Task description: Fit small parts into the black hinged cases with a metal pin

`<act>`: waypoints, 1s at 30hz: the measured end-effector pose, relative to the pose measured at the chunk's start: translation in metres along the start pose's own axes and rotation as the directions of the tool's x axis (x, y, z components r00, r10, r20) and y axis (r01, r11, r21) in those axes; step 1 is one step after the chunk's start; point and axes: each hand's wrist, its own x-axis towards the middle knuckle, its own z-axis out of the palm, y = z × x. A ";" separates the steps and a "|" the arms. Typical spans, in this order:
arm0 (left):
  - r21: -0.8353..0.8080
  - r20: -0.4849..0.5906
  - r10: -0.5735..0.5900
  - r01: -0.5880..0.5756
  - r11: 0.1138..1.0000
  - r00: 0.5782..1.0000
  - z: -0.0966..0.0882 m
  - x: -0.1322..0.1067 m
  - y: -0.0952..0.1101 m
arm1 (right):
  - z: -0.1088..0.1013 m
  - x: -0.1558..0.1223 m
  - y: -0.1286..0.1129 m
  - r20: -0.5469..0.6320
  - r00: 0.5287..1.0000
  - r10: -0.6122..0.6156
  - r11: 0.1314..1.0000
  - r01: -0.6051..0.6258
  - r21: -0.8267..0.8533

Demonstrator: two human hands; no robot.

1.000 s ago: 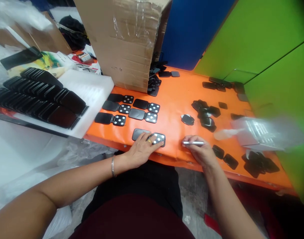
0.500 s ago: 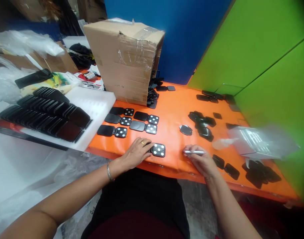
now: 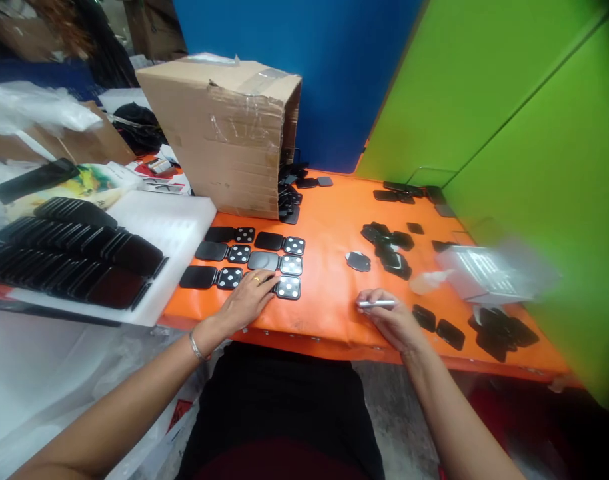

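Note:
My left hand (image 3: pixel 248 299) lies over the dark half of an open hinged black compact (image 3: pixel 288 287), its fingers closed on it. White dots show on the square half; the covered half is mostly hidden. This compact is at the lower right of a group of similar open ones, just below another dotted compact (image 3: pixel 291 265). To its left, close to my wrist, lies one more dotted compact (image 3: pixel 229 278). My right hand (image 3: pixel 384 313) grips a slim silver pen-like tool (image 3: pixel 377 304) above the table, fingers wrapped round it. Dark rounded plates (image 3: pixel 450 333) lie right of that hand.
On white foam (image 3: pixel 184 213) at the left stand rows of black pieces (image 3: pixel 79 253). A cardboard box (image 3: pixel 219 140) with black pieces at its open side stands behind. Loose dark plates (image 3: pixel 384 243) and a white plastic-wrapped box (image 3: pixel 474 273) sit on the orange table (image 3: pixel 324 293).
My left hand has slid the dotted compact away from the table's front edge and leftward, up to the others. My right hand keeps the silver tool in about the same place. The view has shifted slightly.

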 end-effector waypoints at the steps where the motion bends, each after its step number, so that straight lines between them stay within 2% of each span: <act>1: 0.001 0.000 -0.005 0.005 1.000 1.000 0.000 0.001 0.000 | 0.000 0.000 0.000 0.006 1.000 -0.003 1.000 0.003 0.006; 9: -0.031 -0.004 -0.061 0.061 0.998 0.998 -0.002 0.001 0.005 | 0.003 -0.001 -0.002 0.042 0.999 -0.009 0.999 0.007 0.054; 13: -0.111 -0.003 -0.084 0.083 0.990 0.996 -0.011 0.020 0.008 | 0.004 0.000 -0.002 0.052 0.998 -0.020 0.998 0.016 0.065; 17: -0.091 -0.007 -0.010 0.010 0.996 1.000 -0.015 0.065 0.004 | 0.005 0.001 0.000 0.034 0.999 -0.027 0.999 0.025 0.048; 21: 0.053 0.027 0.044 -0.045 0.998 0.999 -0.008 0.125 -0.005 | 0.005 0.000 -0.001 0.038 0.998 -0.051 0.999 0.052 -0.011; 24: 0.261 0.113 -0.018 -0.012 0.965 0.993 0.002 0.175 -0.012 | 0.005 -0.002 -0.003 0.054 0.998 -0.044 0.999 0.045 -0.021; 27: 0.356 0.144 -0.089 0.032 0.934 0.986 0.013 0.220 -0.021 | 0.006 -0.003 -0.005 0.072 0.997 -0.036 0.999 0.037 -0.015; 30: 0.429 0.163 -0.183 0.097 0.898 0.970 0.024 0.254 -0.036 | 0.006 -0.003 -0.006 0.088 0.996 -0.032 0.999 0.032 0.002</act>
